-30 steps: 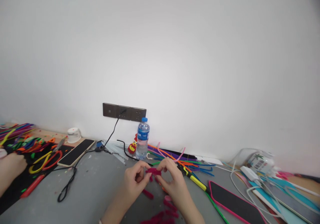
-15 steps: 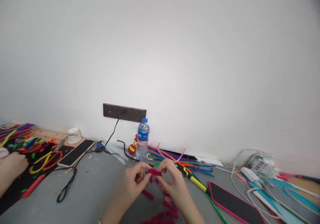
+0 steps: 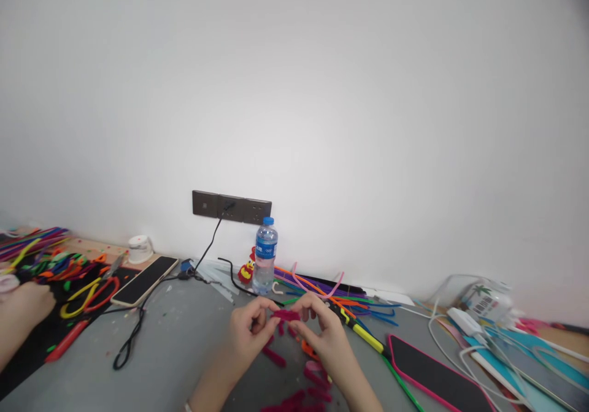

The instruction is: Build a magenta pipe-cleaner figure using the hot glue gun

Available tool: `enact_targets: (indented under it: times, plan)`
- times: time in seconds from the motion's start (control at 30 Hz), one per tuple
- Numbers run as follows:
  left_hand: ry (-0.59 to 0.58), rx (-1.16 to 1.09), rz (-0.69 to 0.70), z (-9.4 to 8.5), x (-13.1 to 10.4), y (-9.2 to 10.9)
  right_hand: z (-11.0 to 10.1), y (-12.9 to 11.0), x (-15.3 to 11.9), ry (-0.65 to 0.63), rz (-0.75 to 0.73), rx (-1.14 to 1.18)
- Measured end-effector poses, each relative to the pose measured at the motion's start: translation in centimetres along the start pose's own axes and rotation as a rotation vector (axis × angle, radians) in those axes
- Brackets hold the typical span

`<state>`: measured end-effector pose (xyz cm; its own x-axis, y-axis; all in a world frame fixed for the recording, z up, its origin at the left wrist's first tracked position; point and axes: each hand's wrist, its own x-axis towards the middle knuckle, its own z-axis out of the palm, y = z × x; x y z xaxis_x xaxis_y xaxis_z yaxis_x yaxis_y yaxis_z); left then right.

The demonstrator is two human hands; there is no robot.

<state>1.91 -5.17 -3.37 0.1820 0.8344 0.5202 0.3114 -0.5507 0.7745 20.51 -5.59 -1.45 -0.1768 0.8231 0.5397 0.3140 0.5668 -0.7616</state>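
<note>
Between my two hands is a short dark-pink pipe cleaner piece, held level above the grey table. My left hand pinches its left end between thumb and forefinger. Its right end sits in the thumb-and-finger pinch of my right hand. Below the hands lie more dark-pink pipe cleaner pieces, some bent or looped, partly hidden by my right wrist. An orange piece shows beside my right hand.
A water bottle stands behind my hands, next to a small red-and-yellow figure. Long pipe cleaners, a yellow-handled tool and a pink-edged phone lie right. Leftward are scissors, another phone and another person's hand.
The whole view has shifted slightly, so things appear a little farther right. Both hands keep their pinch on the dark-pink piece, which looks a bit straighter now.
</note>
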Motion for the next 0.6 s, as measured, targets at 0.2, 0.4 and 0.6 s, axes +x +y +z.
enact_targets:
  times: [0.2, 0.4, 0.6]
  plan:
    - [0.022, -0.05, 0.0, -0.04, 0.04, 0.47, 0.06, -0.19, -0.05, 0.013, 0.046, 0.067]
    - [0.004, -0.085, -0.027, -0.04, 0.04, 0.49, -0.03, -0.47, -0.06, -0.03, 0.104, 0.044]
    - [-0.009, -0.095, -0.043, 0.06, -0.02, 0.39, 0.03, -0.61, -0.03, 0.001, 0.067, 0.011]
